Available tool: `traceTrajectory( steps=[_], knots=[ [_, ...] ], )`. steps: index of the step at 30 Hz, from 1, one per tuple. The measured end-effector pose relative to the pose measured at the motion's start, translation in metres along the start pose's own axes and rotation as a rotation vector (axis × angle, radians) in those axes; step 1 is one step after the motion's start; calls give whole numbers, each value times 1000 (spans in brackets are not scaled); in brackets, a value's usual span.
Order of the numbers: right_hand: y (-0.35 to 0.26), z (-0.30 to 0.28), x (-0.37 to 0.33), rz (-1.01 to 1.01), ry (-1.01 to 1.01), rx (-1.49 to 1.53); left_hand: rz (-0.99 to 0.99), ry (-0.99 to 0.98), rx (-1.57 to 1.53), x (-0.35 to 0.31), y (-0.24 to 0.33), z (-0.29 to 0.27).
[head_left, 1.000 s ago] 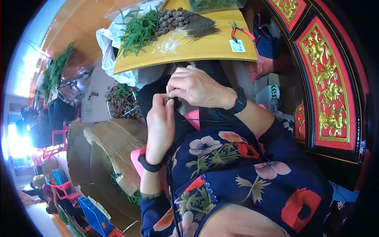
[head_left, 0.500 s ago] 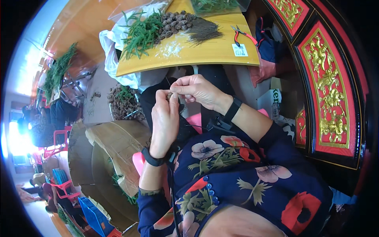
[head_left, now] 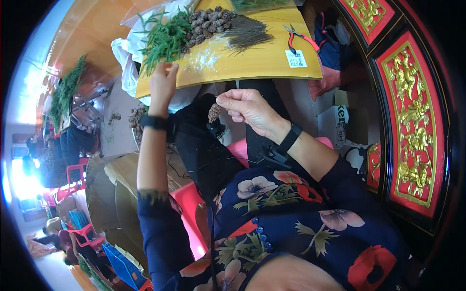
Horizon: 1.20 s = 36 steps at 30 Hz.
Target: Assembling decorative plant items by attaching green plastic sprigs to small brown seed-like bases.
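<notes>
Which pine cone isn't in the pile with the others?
The pine cone dangling below the right hand, pinched in its fingers. All the other cones lie heaped on the yellow board.

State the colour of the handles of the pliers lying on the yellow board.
Red; the pliers show best in the head view, near the board's right edge.

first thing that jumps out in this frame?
The right hand pinches a small brown pine cone in front of the body, while the left hand reaches up to the near edge of the yellow board. On that board lie green sprigs, a heap of cones and red-handled pliers; red and gold carved panels fill the right.
</notes>
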State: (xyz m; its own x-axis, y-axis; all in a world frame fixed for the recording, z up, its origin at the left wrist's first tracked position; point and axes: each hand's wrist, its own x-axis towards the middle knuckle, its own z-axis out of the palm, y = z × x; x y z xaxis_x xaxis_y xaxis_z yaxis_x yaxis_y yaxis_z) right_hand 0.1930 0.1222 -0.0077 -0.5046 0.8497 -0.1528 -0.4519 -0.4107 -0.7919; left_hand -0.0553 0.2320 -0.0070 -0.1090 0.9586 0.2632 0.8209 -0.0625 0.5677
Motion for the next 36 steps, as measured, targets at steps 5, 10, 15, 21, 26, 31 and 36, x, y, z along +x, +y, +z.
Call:
traceTrajectory(
  steps=[5,10,15,21,26,31,36],
  knots=[
    [1,-8,-1,55,30,10,60,198,407,45,-2,31],
    [3,-8,-1,56,-13,42,101,197,516,60,-3,23],
    [5,-11,0,28,-25,68,-64,86,28,73,11,-10],
    [10,-11,1,12,-48,27,-221,-98,-1240,54,24,-26],
    [10,-14,4,-13,-13,-32,-119,-261,-1499,12,34,-22],
    [3,-11,1,-46,-50,-67,-220,-189,-1452,-30,47,-31],
    [-9,-11,-3,-151,-162,-130,-222,-222,-1497,-78,41,-39]
  ],
)
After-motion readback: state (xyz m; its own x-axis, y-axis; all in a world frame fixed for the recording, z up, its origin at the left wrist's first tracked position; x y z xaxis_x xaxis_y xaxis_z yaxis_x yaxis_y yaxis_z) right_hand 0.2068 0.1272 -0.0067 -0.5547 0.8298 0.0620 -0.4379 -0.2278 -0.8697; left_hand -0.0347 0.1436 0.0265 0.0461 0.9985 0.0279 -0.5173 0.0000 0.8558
